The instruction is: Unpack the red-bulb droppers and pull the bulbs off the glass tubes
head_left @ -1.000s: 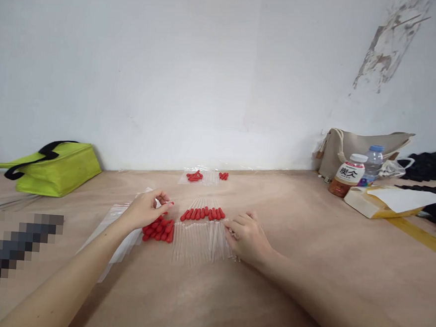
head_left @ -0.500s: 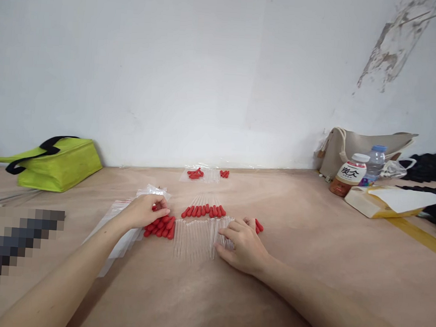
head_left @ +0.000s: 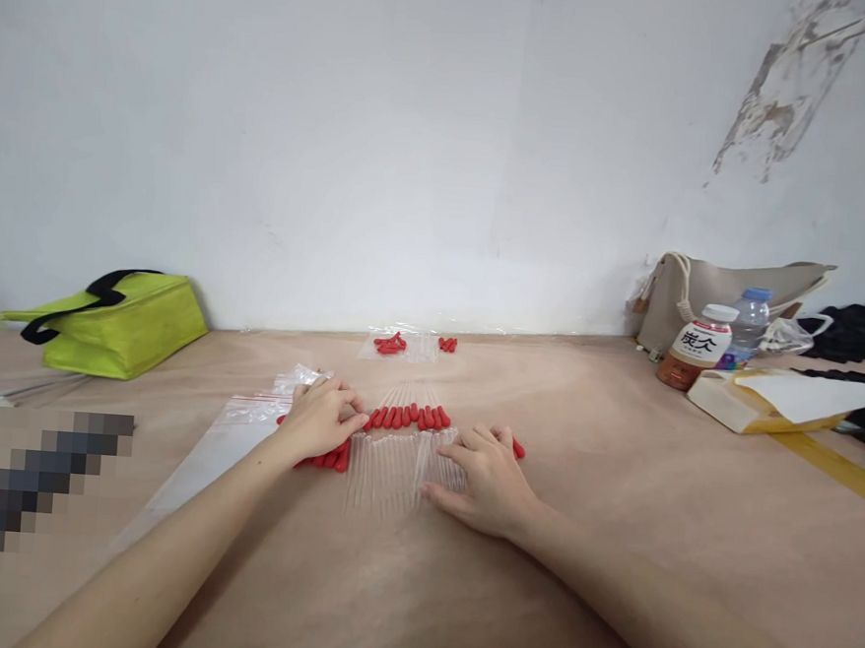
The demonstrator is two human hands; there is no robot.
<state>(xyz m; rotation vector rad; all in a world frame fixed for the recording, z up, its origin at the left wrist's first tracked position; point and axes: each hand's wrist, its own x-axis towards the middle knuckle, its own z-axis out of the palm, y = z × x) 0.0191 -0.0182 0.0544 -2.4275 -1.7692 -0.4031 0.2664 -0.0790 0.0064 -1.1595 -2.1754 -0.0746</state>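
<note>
My left hand has its fingers pinched at the left end of a row of red rubber bulbs set on thin glass tubes. A red bulb appears to be at its fingertips, mostly hidden. Below that hand is a pile of red bulbs, partly covered. My right hand rests with fingers apart over the right part of several loose clear glass tubes lying side by side. Behind its knuckles a red bulb peeks out.
Clear zip bags lie left of the pile. Further back are a plastic bag with red bulbs and a few more bulbs. A green bag stands at left; a drink bottle, paper packet and grey bag stand at right.
My left hand has moved right, from over the pile, where it held a red bulb, to the left end of the bulb row. My right hand has barely moved.
</note>
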